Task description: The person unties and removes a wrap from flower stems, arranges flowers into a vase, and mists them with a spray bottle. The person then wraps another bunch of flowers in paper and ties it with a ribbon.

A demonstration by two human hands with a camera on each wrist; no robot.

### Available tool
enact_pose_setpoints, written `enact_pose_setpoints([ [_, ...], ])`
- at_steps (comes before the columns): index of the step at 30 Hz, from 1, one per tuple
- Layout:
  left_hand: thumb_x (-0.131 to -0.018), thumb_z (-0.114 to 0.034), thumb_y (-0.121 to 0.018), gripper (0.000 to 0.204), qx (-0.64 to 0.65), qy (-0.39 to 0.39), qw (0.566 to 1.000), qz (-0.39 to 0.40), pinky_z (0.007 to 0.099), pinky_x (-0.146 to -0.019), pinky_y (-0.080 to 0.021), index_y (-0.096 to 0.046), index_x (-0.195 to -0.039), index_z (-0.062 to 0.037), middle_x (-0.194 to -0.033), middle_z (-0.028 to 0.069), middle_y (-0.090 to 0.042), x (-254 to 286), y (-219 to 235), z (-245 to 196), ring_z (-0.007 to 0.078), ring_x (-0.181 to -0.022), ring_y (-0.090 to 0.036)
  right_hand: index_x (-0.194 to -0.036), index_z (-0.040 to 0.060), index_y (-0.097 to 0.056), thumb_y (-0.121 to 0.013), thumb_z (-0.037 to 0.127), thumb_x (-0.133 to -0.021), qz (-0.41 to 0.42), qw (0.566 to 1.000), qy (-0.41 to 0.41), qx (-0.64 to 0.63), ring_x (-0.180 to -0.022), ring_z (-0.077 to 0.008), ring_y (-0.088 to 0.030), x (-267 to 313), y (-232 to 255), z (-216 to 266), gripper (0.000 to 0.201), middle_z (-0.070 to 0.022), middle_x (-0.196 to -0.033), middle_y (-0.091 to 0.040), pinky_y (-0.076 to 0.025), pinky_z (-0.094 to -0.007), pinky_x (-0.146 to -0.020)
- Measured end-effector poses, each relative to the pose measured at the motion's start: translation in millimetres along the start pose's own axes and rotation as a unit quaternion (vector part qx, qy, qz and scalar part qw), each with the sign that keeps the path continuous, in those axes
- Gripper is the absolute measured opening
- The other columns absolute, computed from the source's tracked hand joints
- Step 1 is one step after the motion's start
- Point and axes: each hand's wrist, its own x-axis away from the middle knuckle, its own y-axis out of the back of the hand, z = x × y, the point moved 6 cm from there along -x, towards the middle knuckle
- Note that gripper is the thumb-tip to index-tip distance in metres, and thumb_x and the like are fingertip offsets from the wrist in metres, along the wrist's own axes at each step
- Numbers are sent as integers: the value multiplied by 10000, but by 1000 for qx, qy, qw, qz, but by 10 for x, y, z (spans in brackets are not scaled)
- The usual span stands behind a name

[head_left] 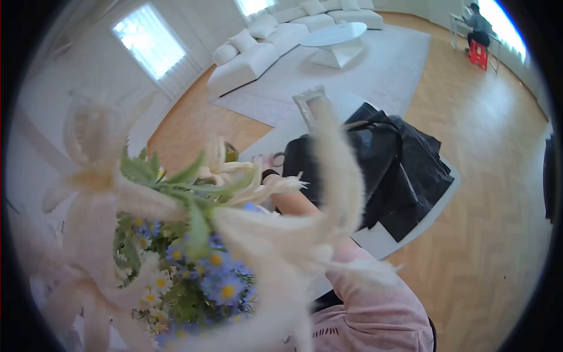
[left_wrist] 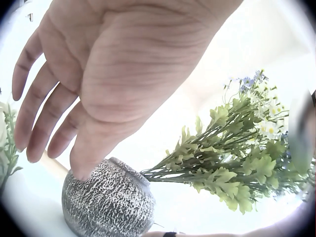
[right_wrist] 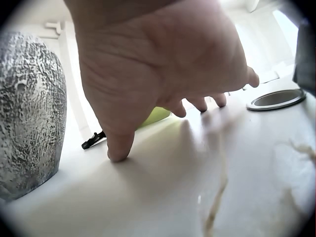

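A round vase (left_wrist: 111, 202) with rough black-and-white texture stands beside my left hand (left_wrist: 118, 74). The left hand's fingers hang relaxed, with the thumb overlapping the vase's rim in the left wrist view; flowers hide this hand in the head view. Blue and white flowers (left_wrist: 269, 129) on leafy stems extend from the vase's mouth. Large cream lilies (head_left: 275, 234) fill the head view's near side. My right hand (right_wrist: 163, 69) rests its fingertips on the white tabletop (right_wrist: 163, 202), the vase to its left. Behind its palm shows a green thing (right_wrist: 157, 115), mostly hidden.
Black plastic sheeting (head_left: 381, 170) is heaped on the table's right side, with a silver ornate frame (head_left: 305, 108) behind it. A round, dark-centred ring (right_wrist: 276, 99) lies near the right hand. Farther off are a white sofa (head_left: 252, 58) and a seated person (head_left: 478, 26).
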Motion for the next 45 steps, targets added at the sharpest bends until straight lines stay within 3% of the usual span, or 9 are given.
enact_pose_setpoints([
  [11,-637,-283,-694,348,-28,-51,996,65,344,-590,-465,-586,-881,-61,-747,52,-621,-37,-439,-302,228,-665,-594,-1217,65,-441,-364,209,-845,69,996,19,-58,-1267,-317,-226,292,140,9,407,-146,-1346,-307,-97,-616,-973],
  [14,-638,-280,-694,346,-32,-60,995,67,344,-592,-466,-586,-883,-60,-749,52,-622,-13,-445,-313,228,-666,-594,-1238,76,-414,-346,205,-846,3,992,-12,-129,-1258,-331,-243,198,304,24,418,-182,-1347,-291,-106,-622,-966],
  [16,-638,-278,-693,345,-35,-66,995,72,344,-592,-466,-586,-884,-60,-751,52,-622,-27,-458,-314,229,-666,-594,-1260,67,-324,-636,237,-683,-54,989,-37,-130,-1186,-373,-324,199,460,16,677,-208,-1320,-282,-209,-651,-902],
  [20,-639,-274,-692,343,-41,-72,994,73,345,-594,-466,-587,-886,-60,-755,52,-623,-22,-421,-264,229,-667,-594,-1281,89,-290,-624,235,-695,-18,991,-48,-122,-1188,-389,-314,209,564,-2,690,-213,-1340,-247,-214,-646,-901],
  [22,-640,-271,-691,342,-43,-75,994,71,345,-595,-466,-588,-888,-59,-756,52,-623,-30,-394,-236,230,-667,-595,-1286,113,-288,-663,208,-663,-74,987,-62,-129,-1192,-379,-314,150,629,-30,732,-201,-1348,-242,-232,-637,-899],
  [25,-641,-268,-690,341,-44,-78,993,72,345,-596,-466,-588,-889,-59,-759,52,-624,-28,-384,-186,230,-668,-595,-1304,177,-301,-427,248,-842,-122,981,-59,-141,-1240,-321,-274,22,717,-22,485,-132,-1379,-241,-198,-611,-938],
  [29,-642,-264,-689,339,-52,-83,993,67,346,-598,-466,-589,-892,-59,-762,52,-625,-57,-304,-142,231,-668,-595,-1286,135,-300,-607,193,-729,-180,974,-13,-138,-1214,-295,-309,-133,941,89,639,-103,-1361,-263,-282,-590,-898],
  [34,-643,-259,-687,336,-74,-90,991,60,346,-600,-466,-590,-895,-58,-767,53,-626,-129,-137,-114,232,-669,-595,-1280,154,-341,-482,223,-823,-171,976,65,-116,-1230,-232,-301,-292,1124,422,483,-42,-1341,-309,-275,-561,-923],
  [45,-647,-248,-684,332,-112,-92,986,85,348,-604,-466,-591,-901,-57,-776,53,-628,-231,-65,-11,234,-671,-596,-1312,181,-324,-426,292,-858,-60,995,74,-26,-1285,-224,-213,-662,1032,698,479,-8,-1372,-282,-159,-596,-976],
])
